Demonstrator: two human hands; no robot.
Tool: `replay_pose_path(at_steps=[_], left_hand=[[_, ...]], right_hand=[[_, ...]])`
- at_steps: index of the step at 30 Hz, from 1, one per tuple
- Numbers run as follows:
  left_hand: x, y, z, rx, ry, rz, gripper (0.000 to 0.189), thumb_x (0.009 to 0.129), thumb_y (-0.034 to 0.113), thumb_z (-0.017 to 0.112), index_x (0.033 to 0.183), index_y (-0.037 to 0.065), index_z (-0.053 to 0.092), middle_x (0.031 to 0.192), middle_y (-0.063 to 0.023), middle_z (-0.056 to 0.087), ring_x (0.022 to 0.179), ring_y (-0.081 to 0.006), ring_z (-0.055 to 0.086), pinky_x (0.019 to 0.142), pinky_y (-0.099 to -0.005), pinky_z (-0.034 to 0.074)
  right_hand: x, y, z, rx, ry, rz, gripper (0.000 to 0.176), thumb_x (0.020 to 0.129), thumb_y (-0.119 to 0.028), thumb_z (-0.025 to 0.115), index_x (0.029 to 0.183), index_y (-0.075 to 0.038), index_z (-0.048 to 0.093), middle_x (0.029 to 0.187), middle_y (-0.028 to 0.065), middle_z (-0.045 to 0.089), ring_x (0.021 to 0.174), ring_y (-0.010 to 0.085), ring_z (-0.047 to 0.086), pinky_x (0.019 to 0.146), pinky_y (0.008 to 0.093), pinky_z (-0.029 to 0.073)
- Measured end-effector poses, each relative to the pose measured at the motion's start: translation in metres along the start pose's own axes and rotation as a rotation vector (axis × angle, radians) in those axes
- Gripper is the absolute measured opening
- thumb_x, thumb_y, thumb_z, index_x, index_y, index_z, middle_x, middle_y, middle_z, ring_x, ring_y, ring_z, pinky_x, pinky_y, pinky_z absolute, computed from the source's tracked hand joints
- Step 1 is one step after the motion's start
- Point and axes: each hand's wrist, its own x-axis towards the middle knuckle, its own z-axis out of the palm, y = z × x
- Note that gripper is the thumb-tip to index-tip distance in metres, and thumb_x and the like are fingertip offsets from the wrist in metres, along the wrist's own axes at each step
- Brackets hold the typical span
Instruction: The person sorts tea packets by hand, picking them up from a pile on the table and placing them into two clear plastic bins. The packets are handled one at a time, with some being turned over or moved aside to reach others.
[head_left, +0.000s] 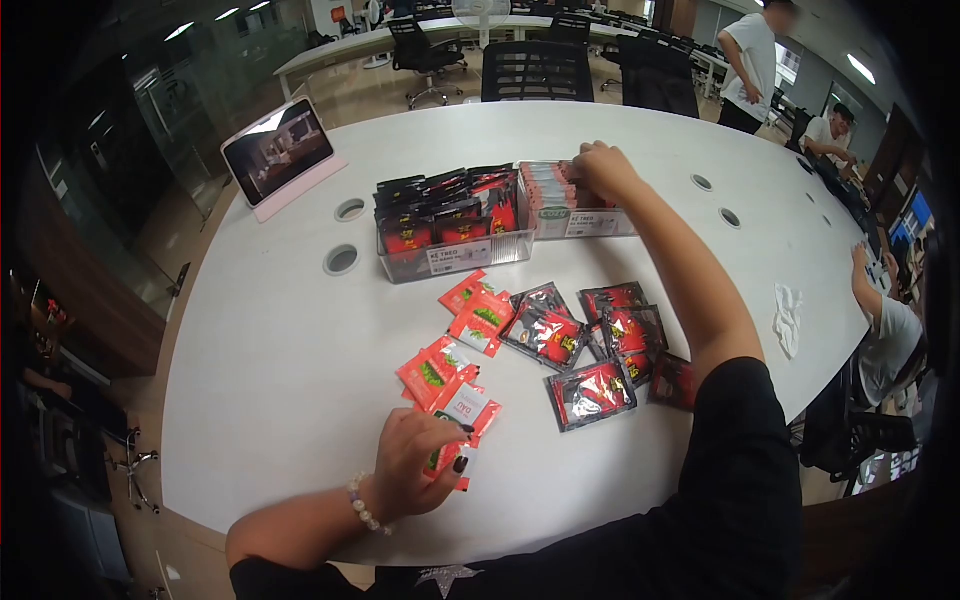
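My right hand [604,172] reaches into the right clear bin [590,226], which holds upright pink and white packets [548,184]; its fingertips are hidden among them. On the table, my left hand [415,462] rests with bent fingers over the lowest of the red and white packets [470,405], which lie in a loose line. Whether it grips one cannot be made out. To their right lie several black and red packets [594,392], partly overlapping. The left clear bin [457,255] is full of black and red packets [462,222].
A tablet [277,152] on a pink stand is at the back left. Round holes [340,260] pierce the white table [260,400]. A crumpled white tissue [788,318] lies at the right. People [752,62] are beyond the table, with office chairs [536,72] behind it.
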Motion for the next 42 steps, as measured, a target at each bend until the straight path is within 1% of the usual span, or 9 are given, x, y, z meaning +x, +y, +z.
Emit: replay_pose_path(at_steps=[4,8,11,12,15,27,30,36,42], left_hand=[[0.0,-0.001,-0.002,-0.003,-0.016,-0.009,0.038,0.071,0.006,0.061,0.107,0.009,0.051,0.09,-0.0059,0.061,0.077,-0.0225,0.058,0.075,-0.0381,0.039],[0.001,-0.002,-0.003,-0.009,-0.033,-0.017,0.036,0.072,0.007,0.061,0.107,0.01,0.051,0.089,-0.0057,0.061,0.077,-0.0221,0.058,0.075,-0.0379,0.039],[0.002,0.0,-0.002,-0.008,-0.02,-0.014,0.035,0.073,0.007,0.06,0.106,0.01,0.051,0.089,-0.0056,0.062,0.077,-0.0219,0.058,0.074,-0.0378,0.039],[0.003,0.0,-0.001,-0.01,-0.024,-0.013,0.035,0.073,0.007,0.06,0.106,0.01,0.051,0.089,-0.0055,0.062,0.077,-0.0218,0.058,0.074,-0.0378,0.038],[0.004,0.001,0.0,-0.011,-0.035,-0.009,0.034,0.073,0.007,0.061,0.106,0.01,0.05,0.089,-0.0052,0.062,0.077,-0.0217,0.058,0.074,-0.0377,0.038],[0.002,0.0,0.001,-0.009,-0.029,-0.011,0.034,0.074,0.007,0.061,0.107,0.009,0.051,0.09,-0.0059,0.061,0.078,-0.0222,0.057,0.076,-0.0381,0.038],[0.001,0.0,0.001,-0.012,-0.029,-0.021,0.033,0.075,0.008,0.06,0.107,0.009,0.051,0.09,-0.0066,0.061,0.078,-0.0228,0.057,0.076,-0.0384,0.038],[0.003,-0.001,0.0,-0.042,-0.031,-0.041,0.03,0.076,0.008,0.06,0.105,0.008,0.052,0.089,-0.0073,0.06,0.078,-0.0236,0.056,0.075,-0.0384,0.039],[0.004,0.0,0.001,-0.038,-0.034,-0.026,0.03,0.075,0.005,0.06,0.104,0.007,0.052,0.089,-0.0078,0.06,0.077,-0.0237,0.056,0.074,-0.0379,0.039]], right_hand=[[-0.003,-0.016,0.005,-0.104,0.07,0.033,0.018,0.077,-0.015,0.064,0.095,-0.012,0.065,0.097,0.0077,0.058,0.099,0.0277,0.055,0.082,0.0411,0.045],[-0.015,-0.016,-0.042,0.06,0.187,0.156,0.02,0.075,-0.017,0.07,0.092,-0.011,0.062,0.093,0.0073,0.059,0.094,0.0278,0.055,0.08,0.0387,0.045],[-0.029,0.008,-0.056,0.299,-0.008,-0.051,0.014,0.075,-0.015,0.07,0.087,-0.01,0.065,0.09,0.0067,0.058,0.091,0.027,0.055,0.079,0.038,0.045],[-0.035,0.01,-0.052,0.399,-0.062,-0.115,0.005,0.075,-0.015,0.067,0.078,-0.011,0.066,0.091,0.0062,0.059,0.09,0.0259,0.055,0.078,0.0379,0.046],[-0.053,0.019,-0.049,0.183,-0.055,-0.251,0.004,0.076,-0.013,0.066,0.079,-0.012,0.068,0.089,0.0061,0.059,0.089,0.0264,0.056,0.077,0.037,0.046],[-0.091,0.04,-0.043,0.289,0.011,-0.045,0.013,0.077,-0.007,0.066,0.09,-0.007,0.066,0.084,0.0077,0.061,0.086,0.0256,0.057,0.076,0.0373,0.046],[-0.11,0.021,-0.063,0.369,0.17,0.049,0.022,0.079,-0.007,0.067,0.1,-0.008,0.063,0.091,0.0083,0.061,0.088,0.0246,0.056,0.077,0.0356,0.046],[-0.177,-0.028,-0.112,0.608,-0.408,0.091,0.037,0.075,-0.015,0.073,0.109,-0.008,0.061,0.105,0.009,0.06,0.094,0.0238,0.057,0.081,0.0342,0.048],[-0.18,-0.057,-0.083,0.543,-0.448,-0.163,0.037,0.069,-0.014,0.077,0.102,-0.005,0.062,0.1,0.0095,0.06,0.097,0.0266,0.054,0.083,0.035,0.046]])
